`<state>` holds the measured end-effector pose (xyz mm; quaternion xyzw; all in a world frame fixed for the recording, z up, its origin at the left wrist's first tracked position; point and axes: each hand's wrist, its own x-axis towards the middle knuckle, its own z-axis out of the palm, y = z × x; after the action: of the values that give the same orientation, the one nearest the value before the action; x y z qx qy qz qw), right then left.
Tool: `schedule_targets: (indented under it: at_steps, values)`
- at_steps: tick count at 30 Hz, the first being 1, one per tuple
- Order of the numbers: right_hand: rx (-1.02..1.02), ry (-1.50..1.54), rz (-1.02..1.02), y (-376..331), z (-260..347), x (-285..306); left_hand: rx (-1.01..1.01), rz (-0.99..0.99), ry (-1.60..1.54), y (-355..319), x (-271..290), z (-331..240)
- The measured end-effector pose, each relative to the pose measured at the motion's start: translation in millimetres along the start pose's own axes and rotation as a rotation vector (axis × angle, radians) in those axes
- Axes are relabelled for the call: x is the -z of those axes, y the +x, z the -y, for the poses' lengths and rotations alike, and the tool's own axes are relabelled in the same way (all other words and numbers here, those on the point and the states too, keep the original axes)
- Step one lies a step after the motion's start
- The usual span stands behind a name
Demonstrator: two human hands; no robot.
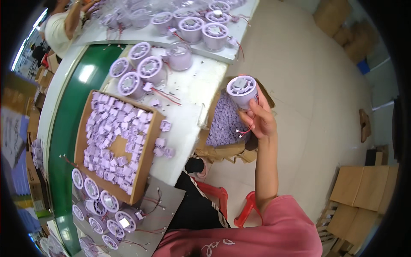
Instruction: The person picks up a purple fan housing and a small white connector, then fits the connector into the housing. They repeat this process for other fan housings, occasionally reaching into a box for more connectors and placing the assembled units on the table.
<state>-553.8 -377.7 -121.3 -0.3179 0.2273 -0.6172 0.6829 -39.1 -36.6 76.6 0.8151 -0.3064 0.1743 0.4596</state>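
Observation:
My right hand (pixel 262 119) is raised over the floor beside the table, its fingers wrapped round a lilac cylindrical plastic housing (pixel 242 92). The housing has a slotted round end with a grey square in the middle, turned up toward me. Thin red and dark wires with small white connectors (pixel 242 133) dangle below the fingers. Beneath that hand stands an open carton (pixel 205 136) full of small lilac parts. My left hand does not show.
On the white table (pixel 188 96) sits a cardboard tray (pixel 147 160) of small lilac pieces. Similar housings (pixel 150 70) stand behind it and lie on a grey sheet (pixel 150 192) in front. A green belt (pixel 64 150) runs along the left. Another person (pixel 64 25) works at far left.

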Motion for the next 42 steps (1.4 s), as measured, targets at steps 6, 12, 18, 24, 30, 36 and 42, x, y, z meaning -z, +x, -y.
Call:
schedule_targets:
  at_steps: [6, 12, 18, 24, 30, 36, 42]
  values:
    - [0.069, -0.444, 0.103, 35, 22, -80, 0.036, -0.051, 0.044, -25, 15, 33]
    - [0.163, -0.744, 0.090, 83, 14, -127, 0.204, 0.030, -0.109, -42, 21, 28]
    - [0.189, -0.301, 0.026, 71, -20, -109, 0.286, 0.125, 0.033, -57, 8, 9]
    - [0.373, -0.803, -0.092, 65, -54, -92, 0.364, 0.107, 0.080, -58, 4, 12]
    - [0.306, -1.941, -0.320, 48, -62, -84, 0.380, 0.413, 0.106, -60, 7, 30]
    - [0.124, -2.223, -0.243, 59, -62, -78, 0.406, 0.467, -0.685, -67, -10, 30]
    - [0.233, -1.583, -0.030, -19, 11, -146, 0.594, 0.695, -0.845, -60, -29, -2]
